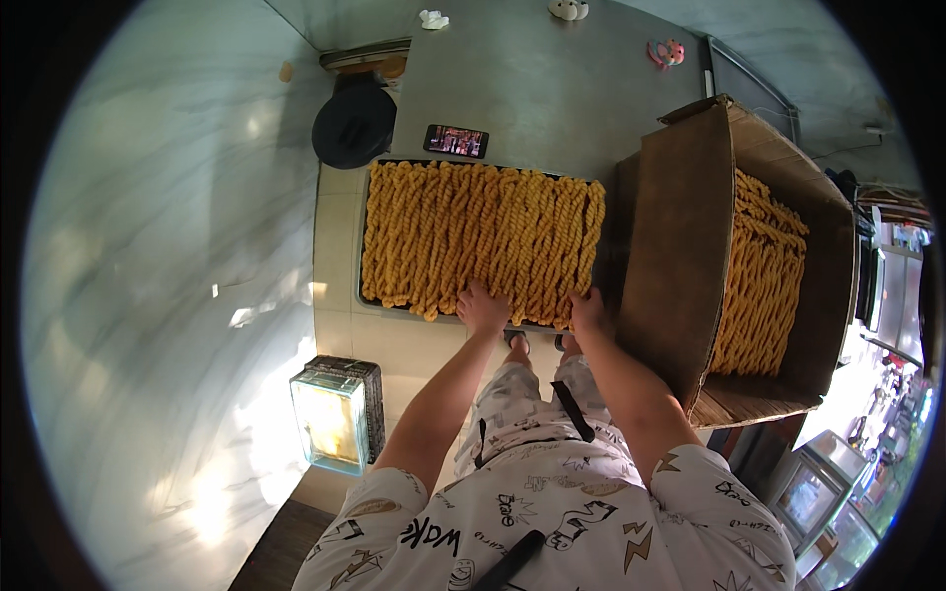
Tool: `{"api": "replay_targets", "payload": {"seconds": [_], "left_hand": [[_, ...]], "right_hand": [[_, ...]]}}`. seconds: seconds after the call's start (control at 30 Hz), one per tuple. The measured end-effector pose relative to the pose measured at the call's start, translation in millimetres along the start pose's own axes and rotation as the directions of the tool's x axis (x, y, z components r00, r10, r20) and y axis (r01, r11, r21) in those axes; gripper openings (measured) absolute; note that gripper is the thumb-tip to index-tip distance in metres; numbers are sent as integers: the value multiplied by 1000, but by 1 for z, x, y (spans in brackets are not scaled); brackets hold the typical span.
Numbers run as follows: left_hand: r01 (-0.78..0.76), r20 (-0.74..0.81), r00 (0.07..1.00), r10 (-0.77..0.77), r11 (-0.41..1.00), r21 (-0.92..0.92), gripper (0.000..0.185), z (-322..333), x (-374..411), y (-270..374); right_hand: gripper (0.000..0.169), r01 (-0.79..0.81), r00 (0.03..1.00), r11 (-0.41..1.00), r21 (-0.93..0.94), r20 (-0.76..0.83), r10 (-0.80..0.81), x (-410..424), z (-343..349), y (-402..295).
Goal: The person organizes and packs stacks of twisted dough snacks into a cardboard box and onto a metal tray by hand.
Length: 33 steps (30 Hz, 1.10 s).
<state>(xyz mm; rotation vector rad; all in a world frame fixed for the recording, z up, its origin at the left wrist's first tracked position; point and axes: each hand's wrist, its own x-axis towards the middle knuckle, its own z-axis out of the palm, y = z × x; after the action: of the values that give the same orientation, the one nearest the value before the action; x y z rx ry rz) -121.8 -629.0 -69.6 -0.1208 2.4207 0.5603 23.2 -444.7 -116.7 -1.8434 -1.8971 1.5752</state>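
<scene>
Before me is a dark shallow tray packed with rows of golden fried dough twists, laid side by side and pointing away from me. My left hand touches the near ends of the twists around the middle of the front edge, its fingertips partly hidden among them. At the front right corner, my right hand rests against the last twists and the tray edge. How firmly either hand grips cannot be seen. More dough twists lie in layers inside a large open cardboard box to my right.
Beyond the tray, a phone with a lit screen lies on the grey table. Small plush toys sit farther back. A dark round stool stands at left. Below it, a glass-like container sits by a dark crate.
</scene>
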Motion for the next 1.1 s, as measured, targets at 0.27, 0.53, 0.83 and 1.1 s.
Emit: {"api": "replay_targets", "payload": {"seconds": [0.27, 0.53, 0.83, 1.1], "left_hand": [[-11, -152, 988, 17, 999, 39, 61, 13, 8, 1], [-20, 2, 1000, 20, 997, -78, 70, -18, 17, 4], [-226, 43, 970, 240, 950, -214, 64, 10, -13, 8], [-431, -56, 901, 430, 902, -12, 66, 29, -20, 3]], "right_hand": [[32, 232, 966, 942, -243, -53, -252, -23, 26, 4], [44, 176, 983, 886, -430, 117, -138, -35, 32, -40], [72, -92, 985, 926, -367, -170, 30, -15, 29, -19], [87, -260, 965, 851, -457, -159, 209, -2, 28, -30]]}}
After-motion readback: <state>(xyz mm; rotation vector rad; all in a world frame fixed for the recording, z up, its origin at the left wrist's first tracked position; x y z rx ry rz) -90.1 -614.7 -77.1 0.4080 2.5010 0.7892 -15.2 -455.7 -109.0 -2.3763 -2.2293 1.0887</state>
